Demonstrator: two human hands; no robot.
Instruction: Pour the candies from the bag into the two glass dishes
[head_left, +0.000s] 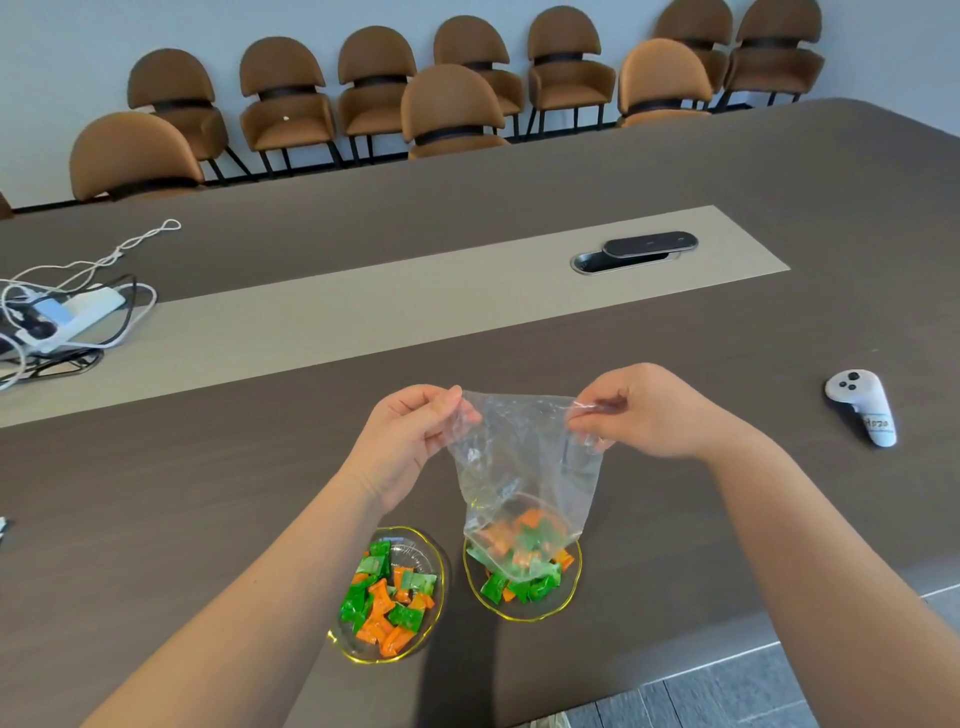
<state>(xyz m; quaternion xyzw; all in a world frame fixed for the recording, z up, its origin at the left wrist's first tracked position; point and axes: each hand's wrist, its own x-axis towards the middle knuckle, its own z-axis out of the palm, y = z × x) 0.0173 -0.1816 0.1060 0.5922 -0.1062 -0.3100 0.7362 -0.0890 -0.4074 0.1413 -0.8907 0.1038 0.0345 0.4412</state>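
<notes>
The left hand (415, 436) and the right hand (639, 415) sat just below the middle of the frame, each pinched shut on one upper corner of the clear plastic bag (524, 467) and holding it up between them. The bag hung down from those two grips with its lower end turned toward the right glass dish (558, 603), low in the frame and right of centre. Green and orange candies (514, 579) lay heaped in that dish, some seen through the bag's film; whether any remained inside the bag or all had dropped out could not be told, since the film lay right over the pile.

The left glass dish (358, 647), just beside the other and nearer the bottom edge, already held its own share of wrapped sweets and looked finished. By that showing the pouring was nearly over: both dishes were loaded, and what was left seemed to be emptying any last pieces and putting the bag aside.

Farther out on the table (727, 493), a white controller (862, 408) lay at the right edge and a power strip with cables (72, 312) at the left.
</notes>
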